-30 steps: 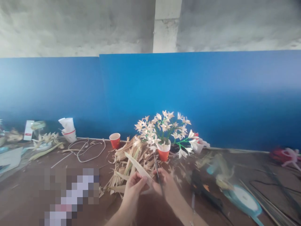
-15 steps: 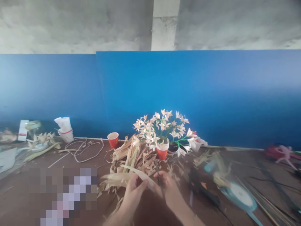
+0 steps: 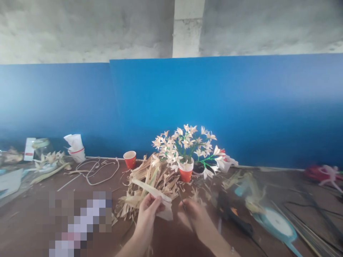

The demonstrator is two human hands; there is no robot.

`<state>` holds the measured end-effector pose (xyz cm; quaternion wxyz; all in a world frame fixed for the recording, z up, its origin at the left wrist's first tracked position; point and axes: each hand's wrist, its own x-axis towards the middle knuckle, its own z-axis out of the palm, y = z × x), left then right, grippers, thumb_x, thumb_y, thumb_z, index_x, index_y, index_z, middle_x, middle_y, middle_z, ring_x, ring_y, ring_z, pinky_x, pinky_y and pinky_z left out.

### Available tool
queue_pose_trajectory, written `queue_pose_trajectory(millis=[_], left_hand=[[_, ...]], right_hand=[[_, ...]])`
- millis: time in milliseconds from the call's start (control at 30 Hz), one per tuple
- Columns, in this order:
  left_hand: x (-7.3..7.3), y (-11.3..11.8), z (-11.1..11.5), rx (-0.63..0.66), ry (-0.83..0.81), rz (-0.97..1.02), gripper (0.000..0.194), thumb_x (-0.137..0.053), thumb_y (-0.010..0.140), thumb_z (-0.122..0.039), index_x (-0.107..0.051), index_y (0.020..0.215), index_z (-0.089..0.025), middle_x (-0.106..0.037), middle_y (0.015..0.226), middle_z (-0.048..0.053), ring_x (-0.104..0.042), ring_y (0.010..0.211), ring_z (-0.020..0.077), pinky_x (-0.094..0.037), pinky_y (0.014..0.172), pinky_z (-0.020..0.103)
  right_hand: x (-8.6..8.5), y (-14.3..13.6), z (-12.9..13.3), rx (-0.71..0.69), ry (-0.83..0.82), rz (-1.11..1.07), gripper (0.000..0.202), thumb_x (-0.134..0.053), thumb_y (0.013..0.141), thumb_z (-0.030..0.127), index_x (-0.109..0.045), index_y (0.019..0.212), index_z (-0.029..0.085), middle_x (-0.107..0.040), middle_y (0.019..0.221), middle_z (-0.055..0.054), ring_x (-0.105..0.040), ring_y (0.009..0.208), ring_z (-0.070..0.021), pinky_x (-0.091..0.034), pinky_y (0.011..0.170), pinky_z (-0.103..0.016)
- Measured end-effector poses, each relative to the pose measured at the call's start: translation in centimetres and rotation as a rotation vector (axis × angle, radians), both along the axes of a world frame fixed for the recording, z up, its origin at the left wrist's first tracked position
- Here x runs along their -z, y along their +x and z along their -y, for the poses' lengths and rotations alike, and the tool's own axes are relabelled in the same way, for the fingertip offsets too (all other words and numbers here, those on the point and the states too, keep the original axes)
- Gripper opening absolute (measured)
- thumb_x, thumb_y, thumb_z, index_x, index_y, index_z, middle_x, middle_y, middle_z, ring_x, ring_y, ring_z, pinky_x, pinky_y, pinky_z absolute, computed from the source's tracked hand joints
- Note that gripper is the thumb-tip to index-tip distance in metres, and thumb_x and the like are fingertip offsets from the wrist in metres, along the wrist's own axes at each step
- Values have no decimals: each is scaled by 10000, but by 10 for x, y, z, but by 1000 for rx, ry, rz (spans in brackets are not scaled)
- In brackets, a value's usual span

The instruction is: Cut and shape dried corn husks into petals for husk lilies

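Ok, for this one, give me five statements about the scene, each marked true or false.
1. The left hand holds a pale strip. True.
2. The right hand holds a dark, slender tool. True.
3. Both hands grip the pale strip. False: only the left hand does.
4. A pile of dry husks lies left of the black glue gun. True.
5. The black glue gun is in the left hand. False: it lies on the table.

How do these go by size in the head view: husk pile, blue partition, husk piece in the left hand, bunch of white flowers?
Blue partition
Husk pile and bunch of white flowers: too alike to rank
Husk piece in the left hand
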<state>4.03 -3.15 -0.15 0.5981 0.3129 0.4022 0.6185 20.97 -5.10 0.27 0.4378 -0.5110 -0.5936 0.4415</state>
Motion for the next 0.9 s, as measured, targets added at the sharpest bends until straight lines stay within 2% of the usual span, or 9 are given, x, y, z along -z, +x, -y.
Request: queue_pose_trajectory(millis=[133,267,467,567,667,767,900], left_hand=[[1,-3,-4,-47,-5,164,234,-807,566,-252,-625,652,-132,-620,585,-8,-556,542,93,-460,549,192],[1,-4,-6,-46,-14,289,221,-806,568,-196,-619,670,-137,-614,592,-19,-558,547,84,-452,528,170],[0,-4,-8,-22,-87,410,166,-738,641,-106,-628,763,-121,-646,669,12,-605,595,110,-496,537,190],[-4,-5,-7,-44,-113,448,109,-663,700,-39,-606,741,-121,-630,627,4,-600,545,98,-508,515,186],[-6,-5,-7,-65,-148,459,141,-593,738,22,-584,718,-117,-609,584,-5,-587,493,79,-502,479,165],[-7,-6,-6,-55,-163,466,159,-547,769,36,-571,714,-111,-607,578,1,-574,464,66,-492,452,151],[-8,-6,-7,-24,-151,480,146,-560,772,16,-561,712,-116,-594,566,-10,-540,424,50,-462,410,136]], right_hand=[[-10,11,4,-241,-260,23,231,-628,664,373,-591,754,164,-540,516,44,-503,428,-102,-398,406,-204],[-17,14,6,-331,-430,103,171,-616,618,263,-565,748,165,-528,533,63,-488,406,-67,-381,360,-159],[-8,17,1,-379,-466,56,194,-615,596,236,-556,761,153,-527,508,70,-488,392,-55,-386,352,-141],[-13,22,0,-394,-473,38,199,-612,594,228,-571,769,140,-555,542,51,-509,397,-60,-396,358,-146],[-19,24,1,-378,-449,61,200,-615,585,232,-580,759,140,-556,556,50,-497,403,-52,-390,353,-142],[-18,23,1,-356,-466,41,204,-616,584,248,-585,755,140,-540,526,59,-478,393,-47,-373,342,-134],[-13,23,-1,-354,-442,41,203,-616,606,247,-586,774,138,-543,516,59,-492,384,-57,-411,358,-156]])
